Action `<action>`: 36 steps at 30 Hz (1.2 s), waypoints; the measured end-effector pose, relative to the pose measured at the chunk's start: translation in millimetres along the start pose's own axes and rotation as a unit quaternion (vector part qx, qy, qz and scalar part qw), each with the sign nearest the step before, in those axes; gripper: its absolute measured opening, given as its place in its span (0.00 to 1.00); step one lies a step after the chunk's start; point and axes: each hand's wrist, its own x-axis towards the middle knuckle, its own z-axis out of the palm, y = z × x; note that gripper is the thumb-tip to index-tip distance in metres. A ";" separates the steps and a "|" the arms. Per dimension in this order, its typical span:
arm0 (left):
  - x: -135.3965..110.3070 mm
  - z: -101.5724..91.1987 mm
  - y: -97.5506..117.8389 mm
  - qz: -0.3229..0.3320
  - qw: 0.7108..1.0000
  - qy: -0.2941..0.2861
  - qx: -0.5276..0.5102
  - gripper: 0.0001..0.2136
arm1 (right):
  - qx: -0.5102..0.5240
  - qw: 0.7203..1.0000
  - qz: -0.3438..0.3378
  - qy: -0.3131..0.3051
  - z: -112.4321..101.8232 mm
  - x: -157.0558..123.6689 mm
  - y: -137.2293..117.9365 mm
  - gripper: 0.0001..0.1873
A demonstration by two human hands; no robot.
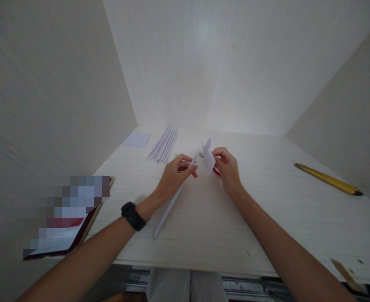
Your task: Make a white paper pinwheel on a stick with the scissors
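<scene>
Far left, overhanging the desk (266,218) edge: a dark-covered notebook (62,242), partly blurred out. At back left lie a small flat sheet (137,139) & a bundle of thin paper rolls (163,145), near each other, not touching. Left hand (175,176), black watch (133,216) on the wrist, is pinched shut on the top end of a long paper tube (169,207) that slants back toward the front edge. Right hand (227,167), just beside the left but apart from it, has fingers clamped on a white paper slip (208,159), held up off the desk close to the tube's tip. A red bit (216,171) shows under that hand; can't tell what it is. Far right: yellow ruler (327,179), well apart.
</scene>
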 end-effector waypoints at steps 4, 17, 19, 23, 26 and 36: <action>-0.2 -0.8 -0.2 0.005 1.000 -0.004 0.006 0.11 | 0.003 1.000 0.003 0.005 0.6 0.2 -0.4 0.08; -2.9 1.0 9.4 0.027 0.998 0.008 0.061 0.09 | -0.022 1.000 -0.009 0.009 2.4 -1.3 1.5 0.08; -4.3 1.3 12.4 0.037 0.996 0.010 0.080 0.07 | -0.027 1.000 -0.008 0.005 2.2 -1.3 3.4 0.08; -5.8 1.2 14.5 0.041 0.995 0.012 0.095 0.04 | -0.034 0.999 -0.006 -0.005 1.5 -0.8 5.7 0.07; -5.4 1.2 13.5 0.041 0.995 0.015 0.086 0.04 | -0.040 0.999 -0.010 -0.009 1.1 -0.6 5.2 0.07; -6.1 2.0 15.6 0.055 0.996 0.014 0.061 0.05 | 0.021 0.998 0.044 -0.030 3.6 -2.6 -1.3 0.07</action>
